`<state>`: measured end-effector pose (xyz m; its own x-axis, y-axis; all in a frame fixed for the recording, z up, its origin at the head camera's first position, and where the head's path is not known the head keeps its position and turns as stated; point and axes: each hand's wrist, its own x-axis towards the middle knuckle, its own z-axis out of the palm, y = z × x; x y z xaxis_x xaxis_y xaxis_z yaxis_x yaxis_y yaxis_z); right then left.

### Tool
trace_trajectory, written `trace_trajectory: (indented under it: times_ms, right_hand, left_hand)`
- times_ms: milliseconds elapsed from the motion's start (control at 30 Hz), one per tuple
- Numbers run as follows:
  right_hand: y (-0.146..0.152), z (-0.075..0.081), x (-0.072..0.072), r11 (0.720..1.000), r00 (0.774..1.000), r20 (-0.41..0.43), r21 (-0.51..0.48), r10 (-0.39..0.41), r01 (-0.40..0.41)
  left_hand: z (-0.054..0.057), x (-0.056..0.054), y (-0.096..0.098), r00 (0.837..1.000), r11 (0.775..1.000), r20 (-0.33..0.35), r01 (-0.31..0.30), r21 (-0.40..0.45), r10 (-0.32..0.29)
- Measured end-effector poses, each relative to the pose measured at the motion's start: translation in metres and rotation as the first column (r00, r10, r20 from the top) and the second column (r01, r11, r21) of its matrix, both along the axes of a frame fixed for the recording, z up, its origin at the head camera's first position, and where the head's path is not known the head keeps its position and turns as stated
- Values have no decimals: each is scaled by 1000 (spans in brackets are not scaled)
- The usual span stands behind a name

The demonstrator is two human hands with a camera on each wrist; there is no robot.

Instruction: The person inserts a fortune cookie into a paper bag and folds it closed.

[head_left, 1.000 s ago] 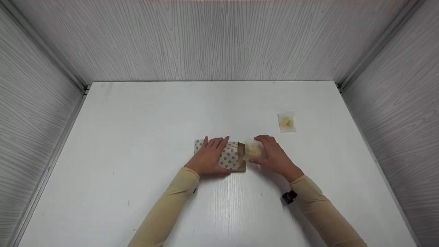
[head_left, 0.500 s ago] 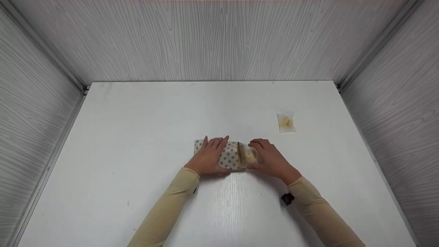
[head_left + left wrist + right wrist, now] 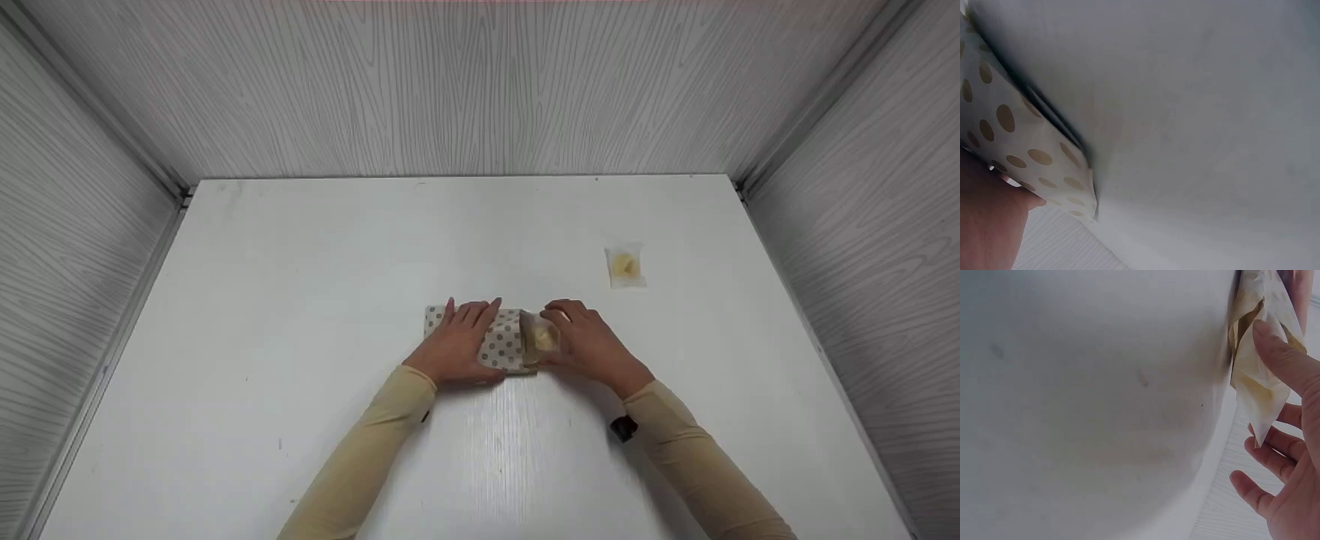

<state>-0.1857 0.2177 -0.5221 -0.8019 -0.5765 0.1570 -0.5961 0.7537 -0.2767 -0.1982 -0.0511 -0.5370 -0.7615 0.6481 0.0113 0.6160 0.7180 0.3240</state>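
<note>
A paper bag with grey polka dots (image 3: pixel 500 350) lies flat on the white table, its brown mouth facing right. My left hand (image 3: pixel 455 346) rests across the bag, fingers spread over it and thumb along its near edge; the left wrist view shows the bag's dotted side (image 3: pixel 1027 140) beside the hand. A small translucent packet with a yellowish content (image 3: pixel 545 339) is at the bag's mouth. My right hand (image 3: pixel 592 346) holds that packet between thumb and fingers. In the right wrist view the packet's left part (image 3: pixel 1261 391) goes into the mouth; how deep is hidden.
A second similar packet (image 3: pixel 625 266) lies apart, farther back to the right on the white table (image 3: pixel 337 247). Grey wood-patterned panels (image 3: pixel 465 90) stand behind the table and at both sides. A small dark device (image 3: pixel 623 428) sits at the right wrist.
My right hand has moved left with the packet, from beside the bag to its mouth, and the packet's edge is now at the opening. The left hand and bag have stayed in place.
</note>
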Motion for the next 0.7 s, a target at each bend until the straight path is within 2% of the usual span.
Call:
trace_trajectory:
  times_ms: [100, 433, 700]
  right_hand:
    - [1, -1, -1, 1000, 1000, 2, -3, 8, -8]
    - [-7, -3, 1, 998, 992, 124, -52, -9, 16]
    - [-6, -5, 1, 985, 956, 290, -153, -33, 80]
  left_hand:
    - [0, -1, 0, 1000, 1000, -2, 2, 3, -2]
    - [0, 1, 2, 1000, 1000, 16, 5, 11, -5]
    - [-1, 1, 3, 1000, 1000, 10, 4, 7, -4]
